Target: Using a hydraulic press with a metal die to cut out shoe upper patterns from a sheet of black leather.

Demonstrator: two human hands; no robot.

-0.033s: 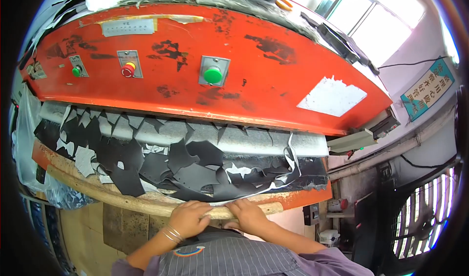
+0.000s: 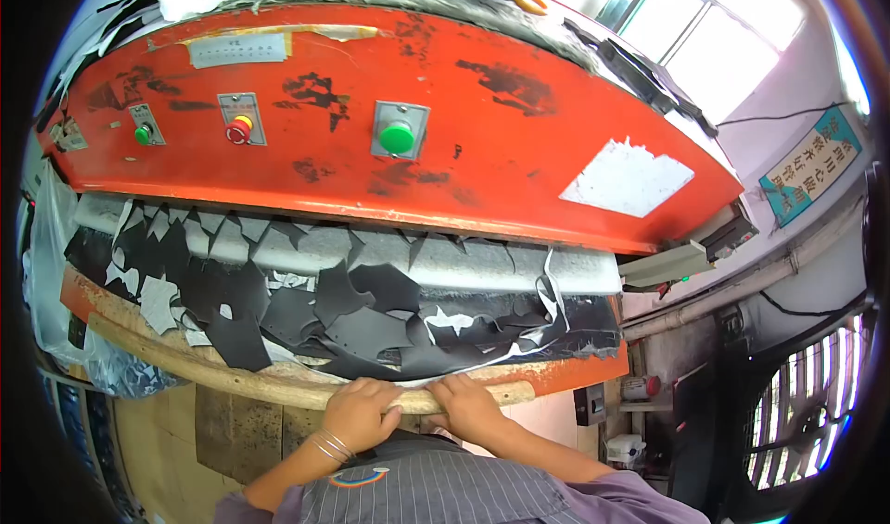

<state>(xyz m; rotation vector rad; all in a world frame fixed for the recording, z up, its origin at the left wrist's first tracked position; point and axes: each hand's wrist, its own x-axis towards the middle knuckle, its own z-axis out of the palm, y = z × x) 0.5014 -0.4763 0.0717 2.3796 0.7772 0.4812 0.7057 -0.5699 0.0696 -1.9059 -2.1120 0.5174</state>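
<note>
My left hand (image 2: 359, 414) and my right hand (image 2: 469, 413) lie side by side on a pale, worn wooden rail (image 2: 232, 384) along the front edge of a red machine. Fingers of both hands are bent over its top, with the thumbs on the near side. Just beyond the rail, cut dark grey sheet pieces (image 2: 369, 331) lie overlapped on a black bed. White strip scraps (image 2: 554, 294) curl among them at the right. Behind these runs a thick pale slab (image 2: 436, 266), partly covered by jagged dark offcuts (image 2: 227, 239).
The red machine front (image 2: 334, 153) rises across the far side, carrying a large green button (image 2: 396, 138), a red stop button (image 2: 239, 130) and a smaller green button (image 2: 144, 135). A clear plastic bag (image 2: 56, 274) hangs at left. At right stands a black fan (image 2: 802, 422).
</note>
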